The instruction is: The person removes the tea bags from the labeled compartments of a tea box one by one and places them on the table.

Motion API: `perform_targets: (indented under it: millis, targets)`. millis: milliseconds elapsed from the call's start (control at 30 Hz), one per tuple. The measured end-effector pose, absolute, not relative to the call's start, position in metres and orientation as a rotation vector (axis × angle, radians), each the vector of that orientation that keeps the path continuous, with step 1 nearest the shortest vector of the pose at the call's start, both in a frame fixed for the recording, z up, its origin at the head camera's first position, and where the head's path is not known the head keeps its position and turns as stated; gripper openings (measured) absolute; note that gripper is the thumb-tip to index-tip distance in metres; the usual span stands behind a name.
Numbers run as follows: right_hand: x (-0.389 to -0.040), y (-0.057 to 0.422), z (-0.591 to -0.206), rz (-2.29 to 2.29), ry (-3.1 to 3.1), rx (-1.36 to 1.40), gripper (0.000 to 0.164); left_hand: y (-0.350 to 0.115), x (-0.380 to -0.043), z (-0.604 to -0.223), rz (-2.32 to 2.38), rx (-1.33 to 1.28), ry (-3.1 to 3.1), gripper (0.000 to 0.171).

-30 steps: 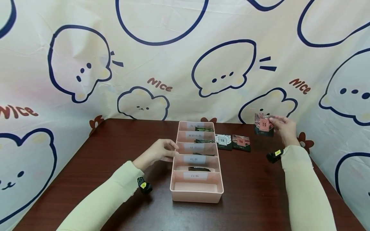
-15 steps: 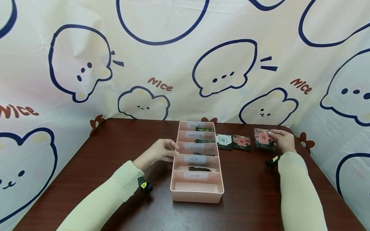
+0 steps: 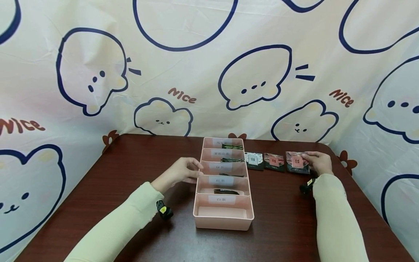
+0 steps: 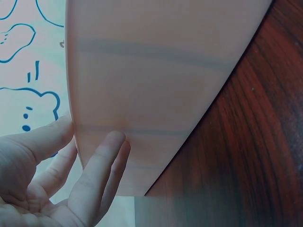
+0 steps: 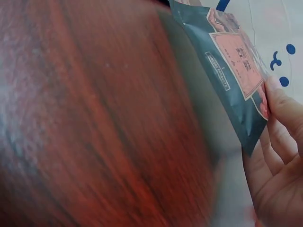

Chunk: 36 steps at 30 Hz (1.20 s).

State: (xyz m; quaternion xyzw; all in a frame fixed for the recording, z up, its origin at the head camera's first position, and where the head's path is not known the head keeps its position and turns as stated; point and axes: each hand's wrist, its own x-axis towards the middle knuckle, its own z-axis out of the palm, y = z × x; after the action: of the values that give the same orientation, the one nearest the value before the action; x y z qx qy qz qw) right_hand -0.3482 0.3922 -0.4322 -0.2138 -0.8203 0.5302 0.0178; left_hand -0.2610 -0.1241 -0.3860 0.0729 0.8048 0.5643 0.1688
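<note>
At the right of the head view, my right hand (image 3: 320, 162) pinches a dark tea packet (image 3: 297, 162) with a pink label by its right edge. In the right wrist view, thumb and fingers grip the packet's (image 5: 227, 71) edge. Two more packets, one with a white label (image 3: 253, 161) and one with a pink label (image 3: 274, 162), lie to its left. My left hand (image 3: 178, 174) holds the left rim of a pink divided box (image 3: 223, 222). In the left wrist view, some fingers (image 4: 102, 170) lie along the box's outer wall and others meet its rim.
Labelled compartments run the length of the box. Green sachets (image 3: 232, 147) stick up in the rear ones, and a dark sachet (image 3: 226, 191) lies nearer the front. The dark wooden table (image 3: 281, 225) ends at a patterned cloth backdrop (image 3: 203, 72).
My right hand has lowered the pink-labelled packet from above the table's back edge to beside the other two packets. My left hand has stayed on the box rim.
</note>
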Motion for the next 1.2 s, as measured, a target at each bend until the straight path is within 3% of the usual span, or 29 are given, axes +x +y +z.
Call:
perform_targets:
  millis: [600,1200]
  targets:
    - [-0.339,0.386,-0.431,1.576,-2.691,-0.617,0.064,-0.124,-0.262,-0.388,1.606,0.200,2.287,0.027]
    - [-0.336,0.378,-0.426,1.270,-2.835,-0.580,0.055,-0.123,-0.261,-0.387,1.601,0.177,2.295,0.027]
